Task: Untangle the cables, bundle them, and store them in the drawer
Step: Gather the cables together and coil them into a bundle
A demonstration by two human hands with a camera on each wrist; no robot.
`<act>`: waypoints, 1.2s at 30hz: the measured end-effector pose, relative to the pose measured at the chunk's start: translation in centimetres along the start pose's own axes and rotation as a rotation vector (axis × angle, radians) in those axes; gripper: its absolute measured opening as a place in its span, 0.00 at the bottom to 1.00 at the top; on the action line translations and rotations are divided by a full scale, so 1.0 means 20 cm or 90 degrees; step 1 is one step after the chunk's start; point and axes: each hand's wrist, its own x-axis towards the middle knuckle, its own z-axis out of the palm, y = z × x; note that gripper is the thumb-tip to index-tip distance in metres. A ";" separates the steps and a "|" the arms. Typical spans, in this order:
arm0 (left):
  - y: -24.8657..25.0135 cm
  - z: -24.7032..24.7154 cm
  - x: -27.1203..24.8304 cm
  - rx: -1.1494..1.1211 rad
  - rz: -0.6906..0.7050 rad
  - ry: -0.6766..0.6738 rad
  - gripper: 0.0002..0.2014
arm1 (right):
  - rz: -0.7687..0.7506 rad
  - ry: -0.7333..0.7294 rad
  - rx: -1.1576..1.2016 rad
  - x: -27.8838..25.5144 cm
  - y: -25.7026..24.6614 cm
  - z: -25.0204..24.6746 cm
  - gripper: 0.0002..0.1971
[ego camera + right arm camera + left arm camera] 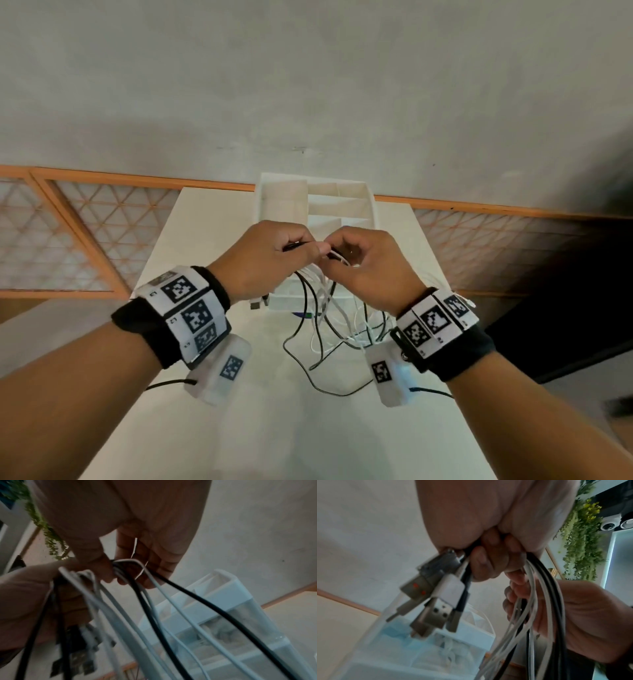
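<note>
Both hands are raised together over the table, holding a bunch of black and white cables (329, 308). My left hand (274, 255) grips the cables near their plug ends; several USB plugs (440, 597) hang below its curled fingers (489, 563). My right hand (363, 260) pinches a bend of the same cables (130, 566) close beside the left hand. The loose lengths of the cables (171, 622) hang down and trail onto the table. Behind the hands stands the white drawer unit (318, 202) with open compartments on top.
The white table (260, 428) is narrow, with its edges close on both sides. Loose cable loops (329, 377) lie on it just in front of the drawer unit. A grey wall (308, 85) with an orange-framed lattice panel (85, 233) rises behind.
</note>
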 end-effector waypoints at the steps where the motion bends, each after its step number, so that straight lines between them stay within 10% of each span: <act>1: 0.01 0.00 0.01 0.009 0.008 -0.004 0.15 | -0.022 0.024 0.012 0.00 -0.01 0.02 0.03; 7: -0.02 -0.03 0.02 0.052 0.003 0.004 0.13 | -0.071 0.065 -0.011 0.00 0.05 0.02 0.06; 18: -0.07 -0.03 -0.02 0.040 -0.057 0.013 0.19 | 0.176 -0.071 0.208 -0.06 0.18 0.01 0.06; 25: 0.15 -0.26 0.03 -0.352 0.008 0.232 0.14 | 0.356 -0.116 -0.442 -0.21 0.68 -0.01 0.16; 32: -0.15 -0.05 0.04 0.211 -0.118 -0.002 0.25 | 0.375 0.397 -0.155 0.03 0.39 -0.41 0.16; 36: -0.30 -0.06 0.03 0.282 -0.200 0.116 0.25 | 0.247 0.476 -0.246 0.05 0.27 -0.56 0.18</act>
